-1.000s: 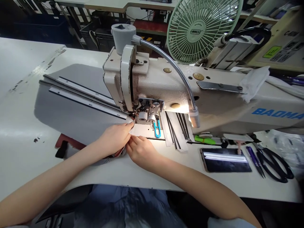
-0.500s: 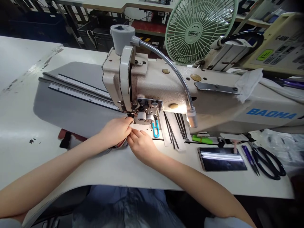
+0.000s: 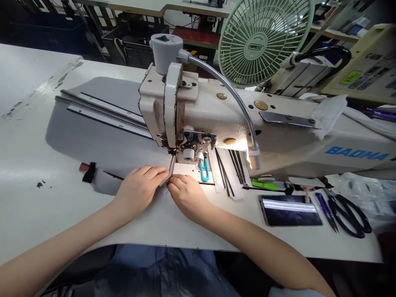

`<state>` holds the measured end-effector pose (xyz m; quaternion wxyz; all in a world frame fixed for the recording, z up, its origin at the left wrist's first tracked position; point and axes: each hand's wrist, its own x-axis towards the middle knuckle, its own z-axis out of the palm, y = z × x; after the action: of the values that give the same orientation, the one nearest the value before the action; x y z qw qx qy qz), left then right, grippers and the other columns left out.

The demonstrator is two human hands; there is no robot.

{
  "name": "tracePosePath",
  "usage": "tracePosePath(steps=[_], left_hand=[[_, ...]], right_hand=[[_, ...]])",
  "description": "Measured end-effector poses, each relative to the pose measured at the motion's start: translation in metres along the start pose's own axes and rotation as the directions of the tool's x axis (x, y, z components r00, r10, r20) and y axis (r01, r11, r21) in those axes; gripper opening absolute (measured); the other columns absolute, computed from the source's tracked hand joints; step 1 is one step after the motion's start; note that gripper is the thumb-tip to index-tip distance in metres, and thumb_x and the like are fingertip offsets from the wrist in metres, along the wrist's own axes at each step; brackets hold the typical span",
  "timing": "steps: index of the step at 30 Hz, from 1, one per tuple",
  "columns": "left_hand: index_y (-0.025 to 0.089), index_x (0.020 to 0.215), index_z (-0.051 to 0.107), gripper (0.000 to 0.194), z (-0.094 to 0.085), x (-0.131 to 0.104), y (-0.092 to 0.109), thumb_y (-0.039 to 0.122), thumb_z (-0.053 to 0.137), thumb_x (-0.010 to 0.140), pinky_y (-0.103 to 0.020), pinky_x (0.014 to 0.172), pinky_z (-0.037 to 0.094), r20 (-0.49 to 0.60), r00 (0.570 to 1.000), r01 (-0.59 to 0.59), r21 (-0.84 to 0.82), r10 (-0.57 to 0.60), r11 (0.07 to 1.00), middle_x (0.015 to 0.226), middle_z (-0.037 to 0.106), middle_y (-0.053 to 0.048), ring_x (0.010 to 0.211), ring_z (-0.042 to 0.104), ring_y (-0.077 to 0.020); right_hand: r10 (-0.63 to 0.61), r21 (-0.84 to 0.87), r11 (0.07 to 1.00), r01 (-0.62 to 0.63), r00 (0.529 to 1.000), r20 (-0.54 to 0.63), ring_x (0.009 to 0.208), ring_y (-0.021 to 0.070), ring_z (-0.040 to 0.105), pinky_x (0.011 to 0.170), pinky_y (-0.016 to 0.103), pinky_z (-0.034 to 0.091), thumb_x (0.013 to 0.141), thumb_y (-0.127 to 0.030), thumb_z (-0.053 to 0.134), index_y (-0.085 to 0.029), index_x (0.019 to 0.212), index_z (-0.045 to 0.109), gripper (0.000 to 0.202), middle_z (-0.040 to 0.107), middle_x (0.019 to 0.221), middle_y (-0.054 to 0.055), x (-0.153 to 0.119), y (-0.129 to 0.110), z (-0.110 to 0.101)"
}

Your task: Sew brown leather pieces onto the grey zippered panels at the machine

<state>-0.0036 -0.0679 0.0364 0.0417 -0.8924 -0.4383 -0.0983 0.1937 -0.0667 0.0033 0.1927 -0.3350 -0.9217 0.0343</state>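
A large grey fabric piece (image 3: pixel 102 146) lies on the table to the left and runs under the head of a sewing machine (image 3: pixel 213 111). Its folded edge leads from the needle area toward me. My left hand (image 3: pixel 140 185) rests on the fabric with its fingers closed at this edge, the thumb side near the fold. Close beside it, my right hand (image 3: pixel 187 196) pinches the same edge just in front of the presser foot. The fingertips of both hands nearly meet. White strips with dark borders (image 3: pixel 108 117) lie across the fabric behind.
Blue thread snips (image 3: pixel 204 170) lie by the machine base, beside thin black strips (image 3: pixel 224 171) on white paper. Farther right are a phone (image 3: pixel 291 210), a purple tool (image 3: pixel 327 212) and black-handled scissors (image 3: pixel 348 214). A green fan (image 3: pixel 266 41) stands behind the machine.
My left hand has moved back from the needle area toward me and to the left, uncovering the fabric's folded edge. My right hand has shifted only slightly. The whole view has shifted a little.
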Motion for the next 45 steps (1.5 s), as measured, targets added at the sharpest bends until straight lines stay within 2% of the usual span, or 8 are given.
tracePosePath(steps=[4, 7, 12, 20, 32, 36, 40, 45], left_hand=[[0.014, 0.12, 0.063, 0.038, -0.004, 0.013, 0.0, 0.006, 0.045, 0.087, -0.036, 0.07, 0.043, -0.011, 1.0, -0.019, 0.082, 0.02, 0.996, 0.114, 0.067, -0.008, 0.088, 0.058, -0.0223], [0.012, 0.122, 0.061, 0.039, -0.008, 0.018, 0.002, 0.007, 0.047, 0.086, -0.038, 0.069, 0.043, -0.017, 1.0, -0.018, 0.099, 0.019, 0.995, 0.103, 0.067, -0.01, 0.085, 0.057, -0.0241], [0.01, 0.114, 0.063, 0.032, -0.002, 0.019, -0.006, 0.003, 0.045, 0.088, -0.035, 0.077, 0.048, -0.12, 0.992, -0.059, -0.129, 0.044, 0.99, 0.095, 0.065, -0.009, 0.086, 0.057, -0.0208], [0.015, 0.097, 0.067, 0.023, 0.016, 0.031, -0.021, 0.004, 0.049, 0.089, -0.034, 0.073, 0.047, -0.191, 0.979, -0.094, -0.136, 0.067, 0.986, 0.084, 0.065, -0.005, 0.082, 0.057, -0.0195], [0.016, 0.105, 0.066, 0.024, 0.028, 0.046, -0.033, 0.008, 0.049, 0.091, -0.035, 0.07, 0.047, -0.269, 0.956, -0.13, -0.022, 0.119, 0.991, 0.089, 0.066, -0.006, 0.085, 0.059, -0.0208], [0.014, 0.109, 0.064, 0.028, 0.027, 0.043, -0.037, 0.003, 0.046, 0.09, -0.034, 0.077, 0.05, -0.311, 0.937, -0.172, -0.015, 0.159, 0.985, 0.092, 0.068, -0.007, 0.09, 0.061, -0.0202], [0.014, 0.105, 0.064, 0.026, 0.022, 0.041, -0.042, 0.004, 0.044, 0.091, -0.033, 0.082, 0.05, -0.283, 0.941, -0.201, -0.023, 0.186, 0.979, 0.097, 0.07, -0.005, 0.095, 0.062, -0.0186], [0.014, 0.107, 0.064, 0.027, 0.025, 0.04, -0.048, 0.008, 0.043, 0.091, -0.039, 0.085, 0.05, -0.205, 0.948, -0.253, -0.026, 0.242, 0.967, 0.103, 0.07, -0.009, 0.102, 0.062, -0.024]], right_hand=[[0.057, 0.043, 0.998, -0.055, 0.997, -0.047, 0.115, 0.0223, 0.055, 0.09, 0.034, 0.046, 0.096, -0.01, 0.046, -0.012, 0.104, 0.064, 0.02, 0.066, 0.12, 0.011, 0.002, 0.004, -0.002], [0.14, 0.04, 0.989, -0.139, 0.99, -0.025, 0.108, 0.0224, 0.055, 0.087, 0.036, 0.044, 0.095, -0.012, 0.047, -0.015, 0.111, 0.064, 0.023, 0.065, 0.122, 0.01, 0.002, 0.004, -0.011], [0.253, -0.075, 0.965, -0.251, 0.967, 0.014, 0.091, 0.0212, 0.052, 0.081, 0.037, 0.036, 0.094, -0.016, 0.051, -0.023, 0.108, 0.066, 0.022, 0.066, 0.104, 0.006, 0.005, 0.004, -0.021], [0.313, -0.172, 0.938, -0.3, 0.949, 0.05, 0.087, 0.0202, 0.05, 0.081, 0.036, 0.031, 0.096, -0.018, 0.049, -0.022, 0.101, 0.067, 0.019, 0.062, 0.099, 0.006, 0.015, 0.01, -0.019], [0.344, -0.123, 0.932, -0.34, 0.939, 0.006, 0.094, 0.0222, 0.053, 0.088, 0.039, 0.032, 0.097, -0.024, 0.048, -0.023, 0.124, 0.061, 0.03, 0.064, 0.11, 0.009, 0.018, 0.012, -0.017], [0.279, 0.004, 0.96, -0.279, 0.96, -0.004, 0.099, 0.0207, 0.054, 0.091, 0.04, 0.031, 0.096, -0.018, 0.048, -0.023, 0.115, 0.065, 0.026, 0.067, 0.107, 0.006, 0.005, 0.002, -0.033], [0.224, 0.181, 0.956, -0.233, 0.972, 0.068, 0.096, 0.0186, 0.057, 0.087, 0.039, 0.035, 0.096, -0.017, 0.048, -0.024, 0.115, 0.064, 0.026, 0.067, 0.108, 0.005, -0.024, -0.014, -0.067], [0.449, 0.261, 0.862, -0.435, 0.893, 0.006, 0.098, 0.0201, 0.06, 0.086, 0.039, 0.044, 0.095, -0.014, 0.045, -0.026, 0.119, 0.062, 0.032, 0.067, 0.108, 0.005, -0.096, -0.023, -0.105]])
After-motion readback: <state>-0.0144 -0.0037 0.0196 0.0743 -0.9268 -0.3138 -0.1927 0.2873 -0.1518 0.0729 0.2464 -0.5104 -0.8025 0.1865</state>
